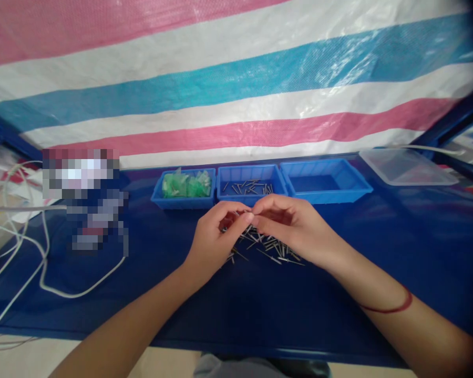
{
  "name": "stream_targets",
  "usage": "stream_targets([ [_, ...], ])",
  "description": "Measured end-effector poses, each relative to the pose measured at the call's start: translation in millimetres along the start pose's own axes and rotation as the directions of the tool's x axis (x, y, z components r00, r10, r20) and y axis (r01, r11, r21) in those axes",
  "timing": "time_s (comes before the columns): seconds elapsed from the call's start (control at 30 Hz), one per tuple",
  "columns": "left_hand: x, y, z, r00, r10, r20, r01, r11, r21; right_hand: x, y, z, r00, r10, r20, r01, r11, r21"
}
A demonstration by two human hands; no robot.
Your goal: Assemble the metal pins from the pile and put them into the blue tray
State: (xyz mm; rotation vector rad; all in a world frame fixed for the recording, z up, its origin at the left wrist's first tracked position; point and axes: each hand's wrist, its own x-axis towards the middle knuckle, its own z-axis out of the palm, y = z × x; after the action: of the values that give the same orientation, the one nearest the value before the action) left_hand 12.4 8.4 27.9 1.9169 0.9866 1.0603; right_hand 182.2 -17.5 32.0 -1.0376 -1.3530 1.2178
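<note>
My left hand point(216, 233) and my right hand point(291, 226) meet above a loose pile of metal pins point(276, 245), which look like blind rivets. Thumb and fingers of each hand are pinched, and the fingertips touch each other. Whatever sits between them is too small and covered to make out. Part of the pile is hidden under the hands. Just behind them, the middle blue bin point(252, 199) has several similar metal pins point(246, 187) lying on its floor.
A left blue bin point(183, 202) holds green plastic bags point(187, 185). To the right stand another blue bin point(327, 196) and a translucent lid point(410, 167). White cables point(43, 262) and a blurred-out patch point(82, 173) occupy the left. Striped sheeting point(236, 79) hangs behind the blue table point(236, 315).
</note>
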Motion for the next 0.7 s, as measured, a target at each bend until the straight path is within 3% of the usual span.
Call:
stream_targets([
  [0.23,-1.5,-4.9,-1.1,0.988,0.149,-0.046,-0.149,0.989,0.006,-0.5,1.8,7.0,0.996,0.081,-0.038,-0.082,0.997,-0.014],
  [0.33,-1.1,-6.8,-3.0,0.977,0.202,-0.069,-0.199,0.979,0.049,-0.6,0.4,8.1,0.996,0.030,-0.089,-0.031,0.999,-0.007],
  [0.47,-0.7,-7.4,-3.8,0.983,0.166,-0.073,-0.159,0.984,0.084,-1.0,0.3,8.2,0.981,-0.081,-0.176,0.079,0.997,-0.020],
  [0.6,0.2,-7.5,-4.6,0.995,0.102,-0.012,-0.100,0.990,0.098,-4.4,0.2,7.6,0.967,-0.197,-0.162,0.165,0.967,-0.194],
  [0.7,3.6,-7.8,-8.6,0.993,0.047,0.111,-0.059,0.992,0.107,-8.2,-2.9,6.0,0.959,-0.261,-0.108,0.194,0.887,-0.420],
])
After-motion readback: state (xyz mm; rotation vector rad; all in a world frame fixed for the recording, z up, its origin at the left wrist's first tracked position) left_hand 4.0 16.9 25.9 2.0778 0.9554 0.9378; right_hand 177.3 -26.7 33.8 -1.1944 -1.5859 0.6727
